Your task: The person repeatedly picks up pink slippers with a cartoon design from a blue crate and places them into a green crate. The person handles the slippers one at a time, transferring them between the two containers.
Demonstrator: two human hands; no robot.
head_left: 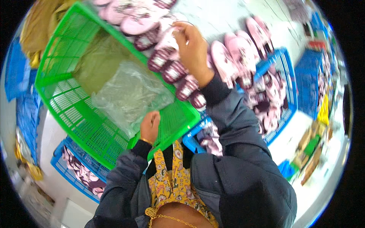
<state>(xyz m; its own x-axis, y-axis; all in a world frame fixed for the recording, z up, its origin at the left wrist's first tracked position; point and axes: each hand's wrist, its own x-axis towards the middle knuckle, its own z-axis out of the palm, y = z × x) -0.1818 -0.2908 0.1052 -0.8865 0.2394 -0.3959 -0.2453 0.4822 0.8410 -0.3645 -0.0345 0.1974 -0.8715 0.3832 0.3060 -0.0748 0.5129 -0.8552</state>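
My left hand [150, 127] is inside the green basket [95, 142], close to its near rim. Its fingers are curled beside a crumpled clear plastic bag [127, 95]; whether they grip the plastic is hidden. Beyond the basket's right edge, my right hand [193, 47] reaches over a row of pink shoes with maroon soles [173, 71]. The fingers of that hand are bent, with the fingertips by a pink shoe [170, 40]. I cannot make out what lies between them.
More pink shoes [239, 49] stand on the pale tabletop [213, 17] at the far side. A blue basket full of shoe parts [291, 81] is on the right, and another blue basket [61, 163] sits low on the left. Cartons and bundles [313, 146] lie at far right.
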